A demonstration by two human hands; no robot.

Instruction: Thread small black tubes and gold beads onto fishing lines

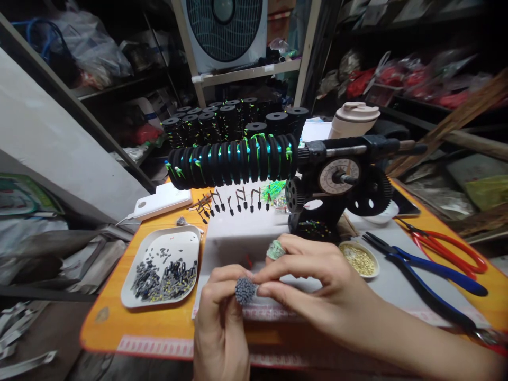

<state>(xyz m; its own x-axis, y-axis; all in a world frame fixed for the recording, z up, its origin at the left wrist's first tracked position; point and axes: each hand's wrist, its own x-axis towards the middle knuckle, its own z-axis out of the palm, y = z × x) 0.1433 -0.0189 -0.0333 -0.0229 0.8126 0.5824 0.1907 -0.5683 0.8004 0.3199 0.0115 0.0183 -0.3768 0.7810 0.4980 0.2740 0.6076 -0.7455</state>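
My left hand (220,312) is closed around a round, tightly packed bundle of small grey-tipped pieces (245,291), whose tips face me. My right hand (317,280) comes in from the right. Its thumb and index finger pinch together at the bundle's right edge, and what lies between the tips is too small to make out. A green, crumbly-looking lump (275,250) shows by the other fingers of my right hand; I cannot tell how it is held. Behind both hands stands a grey-white box-like block (246,241).
A white tray (130,296) of small dark parts lies left, and a bowl (375,272) of gold bits right. Blue-handled pliers (428,270) and red-handled pliers (448,246) rest farther right. A geared winding device (337,180) holds a ridged black roll (234,161) above.
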